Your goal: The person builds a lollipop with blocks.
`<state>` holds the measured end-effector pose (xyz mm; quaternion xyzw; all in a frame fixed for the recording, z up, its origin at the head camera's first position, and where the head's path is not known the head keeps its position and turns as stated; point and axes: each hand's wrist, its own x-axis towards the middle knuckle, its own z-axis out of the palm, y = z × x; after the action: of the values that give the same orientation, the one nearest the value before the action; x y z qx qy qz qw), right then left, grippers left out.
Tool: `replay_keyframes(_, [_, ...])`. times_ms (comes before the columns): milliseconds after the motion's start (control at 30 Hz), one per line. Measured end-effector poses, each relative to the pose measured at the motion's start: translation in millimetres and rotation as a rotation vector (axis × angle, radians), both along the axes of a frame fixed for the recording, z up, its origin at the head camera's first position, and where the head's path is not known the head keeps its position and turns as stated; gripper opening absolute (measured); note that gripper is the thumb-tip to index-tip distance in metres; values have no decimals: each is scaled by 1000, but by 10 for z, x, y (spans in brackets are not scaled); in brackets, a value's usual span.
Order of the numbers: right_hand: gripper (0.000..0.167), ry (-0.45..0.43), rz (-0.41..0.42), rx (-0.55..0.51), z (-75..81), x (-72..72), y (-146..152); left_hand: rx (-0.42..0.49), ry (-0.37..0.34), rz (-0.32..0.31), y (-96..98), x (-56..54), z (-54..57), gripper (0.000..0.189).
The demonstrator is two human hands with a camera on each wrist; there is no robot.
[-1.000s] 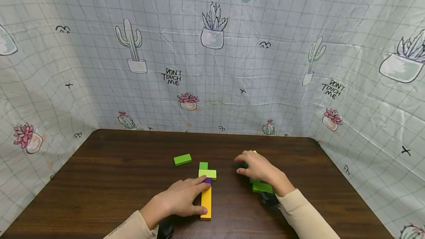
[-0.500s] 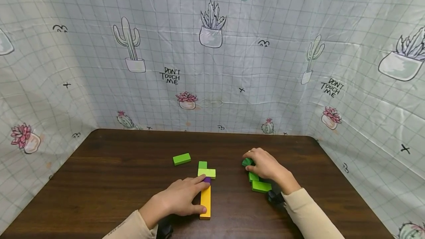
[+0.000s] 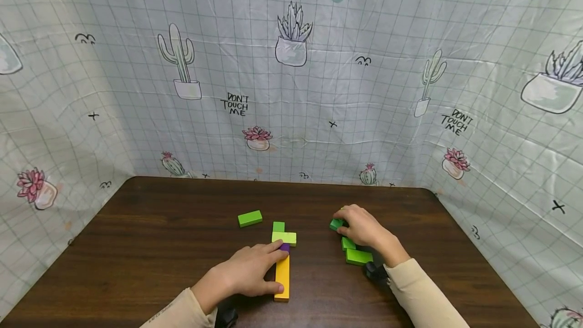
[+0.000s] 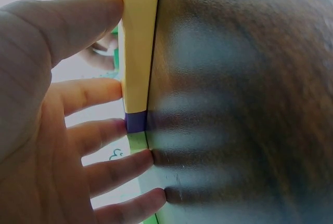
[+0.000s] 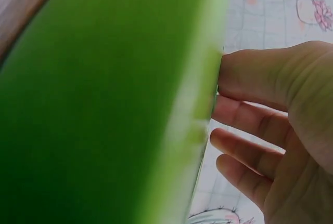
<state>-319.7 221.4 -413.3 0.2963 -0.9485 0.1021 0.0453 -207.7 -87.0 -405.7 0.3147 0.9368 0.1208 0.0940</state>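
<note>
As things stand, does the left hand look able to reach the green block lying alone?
Probably yes: no other block shows between the left hand and that green block, though it would likely leave the yellow block.

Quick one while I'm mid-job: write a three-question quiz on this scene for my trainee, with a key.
1. What colour is the small block between the yellow block and the light green block?
2. True or false: the left hand touches the yellow block with its thumb.
3. Which is closest to the dark green block? A) left hand B) right hand C) yellow block

Key: 1. purple; 2. true; 3. B
</note>
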Motion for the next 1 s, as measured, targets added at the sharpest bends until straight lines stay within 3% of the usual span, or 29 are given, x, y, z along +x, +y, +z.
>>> replay_keyframes(667, [28,-77,113,-18,79,-8,-445,1,1,-2,8,-5,28,70])
replay_keyframes(1000, [29,-124,89,-29,56,-24,-694,5,0,-5,3,-27,-17,70])
